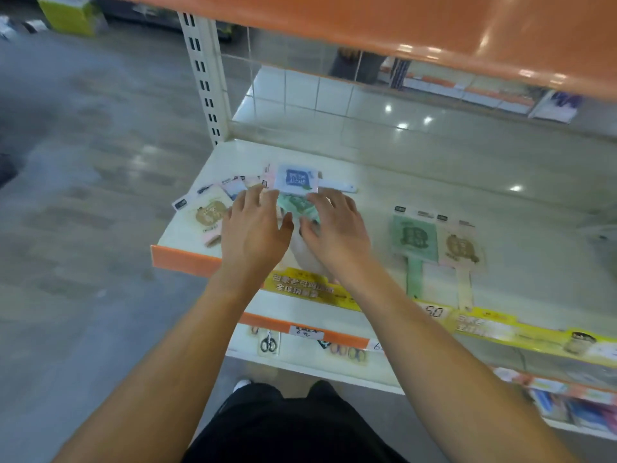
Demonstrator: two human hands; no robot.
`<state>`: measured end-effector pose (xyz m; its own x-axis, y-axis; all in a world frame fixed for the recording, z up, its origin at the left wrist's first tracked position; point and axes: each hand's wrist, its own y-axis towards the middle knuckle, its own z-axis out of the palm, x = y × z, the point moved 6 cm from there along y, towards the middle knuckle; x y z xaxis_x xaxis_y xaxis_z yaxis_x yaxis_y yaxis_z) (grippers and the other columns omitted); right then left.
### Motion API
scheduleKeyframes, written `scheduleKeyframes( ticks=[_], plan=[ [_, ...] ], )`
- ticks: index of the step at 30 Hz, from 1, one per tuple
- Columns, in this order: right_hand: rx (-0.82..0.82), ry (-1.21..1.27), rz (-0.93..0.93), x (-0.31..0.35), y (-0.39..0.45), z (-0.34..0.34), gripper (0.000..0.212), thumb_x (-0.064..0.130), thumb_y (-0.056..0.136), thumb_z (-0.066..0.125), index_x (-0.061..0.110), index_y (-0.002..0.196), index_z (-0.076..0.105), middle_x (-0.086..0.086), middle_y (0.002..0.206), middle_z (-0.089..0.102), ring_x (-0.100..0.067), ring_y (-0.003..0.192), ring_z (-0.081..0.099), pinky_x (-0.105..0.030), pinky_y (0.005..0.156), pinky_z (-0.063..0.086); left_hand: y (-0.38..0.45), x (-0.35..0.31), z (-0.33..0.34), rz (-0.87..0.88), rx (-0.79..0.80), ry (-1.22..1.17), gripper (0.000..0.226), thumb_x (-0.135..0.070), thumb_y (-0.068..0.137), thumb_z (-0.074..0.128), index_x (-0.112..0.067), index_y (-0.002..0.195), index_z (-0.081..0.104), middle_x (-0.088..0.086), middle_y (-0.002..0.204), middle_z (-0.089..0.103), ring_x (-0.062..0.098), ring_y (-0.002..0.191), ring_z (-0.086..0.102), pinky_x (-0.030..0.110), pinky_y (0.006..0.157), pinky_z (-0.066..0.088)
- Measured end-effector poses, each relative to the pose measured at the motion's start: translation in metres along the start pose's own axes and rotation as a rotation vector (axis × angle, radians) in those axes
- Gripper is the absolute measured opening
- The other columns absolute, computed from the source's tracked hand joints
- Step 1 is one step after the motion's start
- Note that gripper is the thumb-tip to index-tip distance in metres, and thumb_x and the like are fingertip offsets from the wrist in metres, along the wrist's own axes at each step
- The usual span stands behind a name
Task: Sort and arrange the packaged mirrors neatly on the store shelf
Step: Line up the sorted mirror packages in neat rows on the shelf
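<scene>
Fingers of the left hand and right hand are spread, lying flat on the green mirror pack between them, near the shelf front, equally close.

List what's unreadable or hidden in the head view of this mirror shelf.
- Green packaged mirror: mostly covered by the left hand and right hand; whether either grips it is unclear.
- Blue-printed white package: print blurred by motion.
- Fanned pile of packaged mirrors: overlapping, count unclear.
- Handwritten price tags on the orange shelf edge: too small and blurred.
- Scissors packet on the lower shelf: top cut off by the shelf above.
</scene>
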<state>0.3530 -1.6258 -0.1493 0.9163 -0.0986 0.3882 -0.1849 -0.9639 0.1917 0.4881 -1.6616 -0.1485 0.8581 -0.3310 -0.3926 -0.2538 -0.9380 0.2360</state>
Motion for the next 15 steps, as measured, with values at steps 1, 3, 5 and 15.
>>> scheduleKeyframes(
  ticks=[1,3,5,15],
  plan=[
    [-0.004,-0.007,0.001,0.004,0.003,0.003,0.043,0.031,0.092,0.057,0.016,0.132,0.055,-0.007,0.138,0.049,-0.029,0.128,0.044,-0.044,0.102,0.041,0.005,0.005,0.000,0.006,0.013,-0.015,0.046,-0.035,0.090,0.056,-0.010,0.129,0.052,0.016,0.139,0.047,0.037,0.128,0.042,0.050,0.099,0.038],
    [0.008,-0.022,0.015,0.011,0.009,0.008,0.043,0.031,0.092,0.058,0.016,0.132,0.055,-0.006,0.137,0.049,-0.028,0.127,0.044,-0.043,0.103,0.041,0.015,0.014,0.000,0.028,0.037,-0.031,0.049,-0.037,0.090,0.056,-0.011,0.132,0.050,0.015,0.141,0.045,0.035,0.131,0.039,0.050,0.101,0.037],
    [0.016,-0.025,0.031,0.018,0.015,0.011,0.042,0.030,0.091,0.058,0.018,0.132,0.054,-0.005,0.136,0.049,-0.028,0.127,0.043,-0.042,0.104,0.039,0.021,0.020,-0.001,0.057,0.049,-0.040,0.051,-0.038,0.089,0.057,-0.012,0.132,0.050,0.014,0.141,0.045,0.034,0.131,0.040,0.049,0.100,0.038],
    [-0.013,0.000,0.037,0.035,0.022,0.027,0.036,0.025,0.089,0.060,0.017,0.125,0.059,-0.005,0.127,0.053,-0.030,0.121,0.048,-0.046,0.100,0.042,0.027,0.041,-0.002,0.047,0.089,-0.036,0.046,-0.034,0.091,0.054,-0.015,0.132,0.049,0.009,0.146,0.040,0.031,0.135,0.035,0.046,0.102,0.033]
  ],
)
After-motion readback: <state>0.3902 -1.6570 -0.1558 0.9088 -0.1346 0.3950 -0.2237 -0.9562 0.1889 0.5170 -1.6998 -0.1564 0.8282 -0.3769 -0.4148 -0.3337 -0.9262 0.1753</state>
